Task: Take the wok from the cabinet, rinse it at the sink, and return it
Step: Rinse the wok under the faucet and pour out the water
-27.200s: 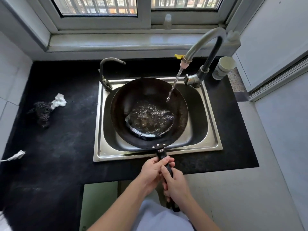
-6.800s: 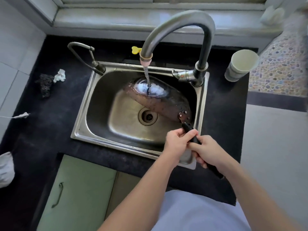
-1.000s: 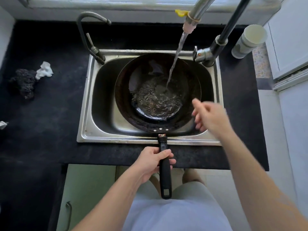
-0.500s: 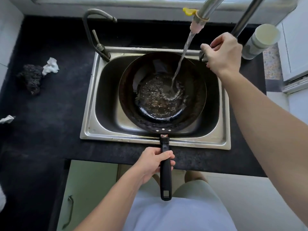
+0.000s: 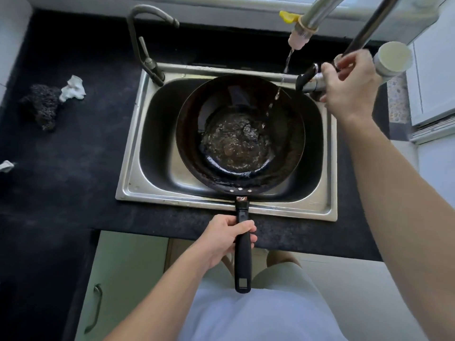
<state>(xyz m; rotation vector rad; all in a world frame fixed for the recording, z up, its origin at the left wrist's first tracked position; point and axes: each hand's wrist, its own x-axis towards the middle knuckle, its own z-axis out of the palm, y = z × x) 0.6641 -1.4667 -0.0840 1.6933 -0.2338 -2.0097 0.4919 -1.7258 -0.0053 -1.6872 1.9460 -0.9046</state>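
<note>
No text was readable, no label, brand, number or sign legible on any surface in view.

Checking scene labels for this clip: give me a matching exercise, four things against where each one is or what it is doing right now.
1 wok
2 left hand
3 right hand
4 scouring pad

A grips the tap lever
B on the counter, left of the sink
C holds murky water
D grips the wok handle

Pairs: 1-C, 2-D, 3-A, 4-B.
</note>
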